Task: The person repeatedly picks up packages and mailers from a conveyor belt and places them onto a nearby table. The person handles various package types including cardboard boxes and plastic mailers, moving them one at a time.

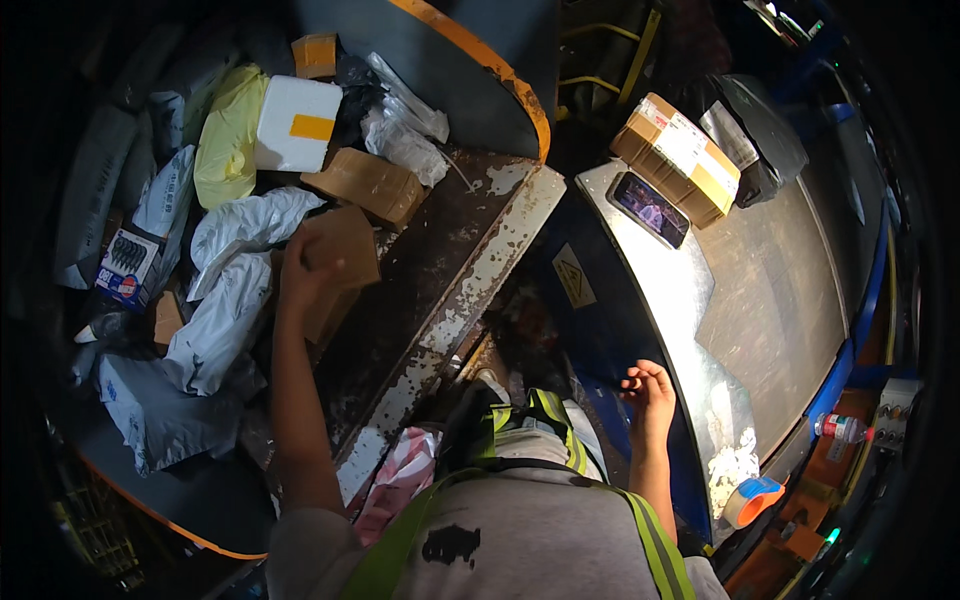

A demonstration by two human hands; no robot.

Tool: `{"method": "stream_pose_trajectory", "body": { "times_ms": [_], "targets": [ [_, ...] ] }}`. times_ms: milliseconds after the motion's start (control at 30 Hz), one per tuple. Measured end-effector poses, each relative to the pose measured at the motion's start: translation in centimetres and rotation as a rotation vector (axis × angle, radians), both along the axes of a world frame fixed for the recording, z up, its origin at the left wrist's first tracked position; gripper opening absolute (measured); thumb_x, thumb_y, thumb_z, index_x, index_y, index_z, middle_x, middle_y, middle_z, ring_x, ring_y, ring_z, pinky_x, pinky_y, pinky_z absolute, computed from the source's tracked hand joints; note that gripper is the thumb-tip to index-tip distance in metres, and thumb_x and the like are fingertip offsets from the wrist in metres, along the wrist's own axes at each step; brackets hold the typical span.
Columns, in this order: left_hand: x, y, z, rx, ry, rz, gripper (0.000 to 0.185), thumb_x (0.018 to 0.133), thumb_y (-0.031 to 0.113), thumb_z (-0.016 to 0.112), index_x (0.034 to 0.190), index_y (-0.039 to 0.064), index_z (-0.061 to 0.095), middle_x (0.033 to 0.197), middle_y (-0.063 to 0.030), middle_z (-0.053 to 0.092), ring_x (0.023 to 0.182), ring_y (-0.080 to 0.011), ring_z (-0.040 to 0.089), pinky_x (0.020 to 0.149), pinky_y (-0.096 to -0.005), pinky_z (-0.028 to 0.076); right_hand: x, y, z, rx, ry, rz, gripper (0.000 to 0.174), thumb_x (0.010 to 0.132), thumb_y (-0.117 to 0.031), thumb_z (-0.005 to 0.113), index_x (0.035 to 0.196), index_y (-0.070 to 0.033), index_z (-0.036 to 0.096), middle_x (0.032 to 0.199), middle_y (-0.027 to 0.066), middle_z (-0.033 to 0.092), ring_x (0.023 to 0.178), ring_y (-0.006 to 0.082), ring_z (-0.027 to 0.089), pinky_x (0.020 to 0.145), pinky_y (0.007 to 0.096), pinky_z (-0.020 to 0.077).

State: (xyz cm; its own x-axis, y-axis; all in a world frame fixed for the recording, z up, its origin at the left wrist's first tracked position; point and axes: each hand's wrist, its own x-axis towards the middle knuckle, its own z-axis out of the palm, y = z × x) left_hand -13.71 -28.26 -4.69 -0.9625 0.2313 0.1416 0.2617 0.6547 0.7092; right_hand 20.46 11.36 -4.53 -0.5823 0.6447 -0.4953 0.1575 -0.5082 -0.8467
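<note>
My left hand (306, 274) is over a brown cardboard box (352, 244) at the near edge of the parcel pile, fingers and thumb apart. Whether it touches the box is hard to tell. White plastic mailer bags (225, 322) lie just left of that hand. Farther back are another cardboard box (371, 184), a white foam box (298, 124) with an orange label, and a yellow plastic bag (231, 139). My right hand (651, 390) hangs beside the blue side of the conveyor (772, 277), its fingers loosely curled and apart, holding nothing.
On the conveyor's metal edge rest a phone (649, 210) with a lit screen and a tape dispenser (752, 501). A taped carton (679, 157) and a black bag (772, 142) stand behind. A worn metal ledge (457, 322) borders the pile. A bottle (844, 428) is at right.
</note>
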Motion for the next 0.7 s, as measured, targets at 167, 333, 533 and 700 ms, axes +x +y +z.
{"method": "stream_pose_trajectory", "body": {
  "times_ms": [167,333,533,700],
  "targets": [
    [13.4,2.0,0.6,1.124,-0.472,0.041,0.061,0.072,0.019,0.072,0.124,0.004,0.044,0.125,-0.0097,0.047,0.113,-0.0221,0.047,0.094,-0.0358,0.04,-2.1,-2.7,2.7,0.281,0.097,0.551,0.057,0.076,-0.003,0.063,0.126,-0.004,0.037,0.119,0.0095,0.046,0.111,0.0184,0.044,0.093,0.0307,0.0374],
    [21.8,14.0,-1.3,1.493,-0.969,-0.364,0.042,0.079,0.018,0.064,0.116,0.005,0.048,0.11,-0.0081,0.053,0.097,-0.0188,0.052,0.08,-0.03,0.045,-2.9,-1.3,5.0,0.265,0.458,0.744,0.122,0.045,-0.031,0.086,0.138,-0.001,0.012,0.14,0.0132,0.023,0.13,0.0243,0.02,0.105,0.035,0.0162],
    [26.2,21.8,1.8,0.841,-1.217,-0.861,0.048,0.082,0.009,0.058,0.125,0.0,0.038,0.114,-0.0127,0.051,0.099,-0.0193,0.053,0.082,-0.0308,0.048,2.9,6.1,6.1,0.019,0.384,0.387,0.093,0.056,-0.031,0.073,0.131,0.002,0.028,0.12,0.0152,0.047,0.11,0.026,0.049,0.094,0.0344,0.0381],
    [25.0,19.9,2.1,0.382,-0.915,-0.614,0.036,0.083,0.013,0.061,0.115,0.002,0.051,0.112,-0.0114,0.053,0.097,-0.0173,0.054,0.081,-0.0285,0.047,7.2,10.8,7.7,-0.143,0.228,-0.219,0.057,0.08,-0.038,0.051,0.124,-0.002,0.042,0.116,0.0134,0.052,0.099,0.0269,0.056,0.085,0.0364,0.0465]
  ]
}}
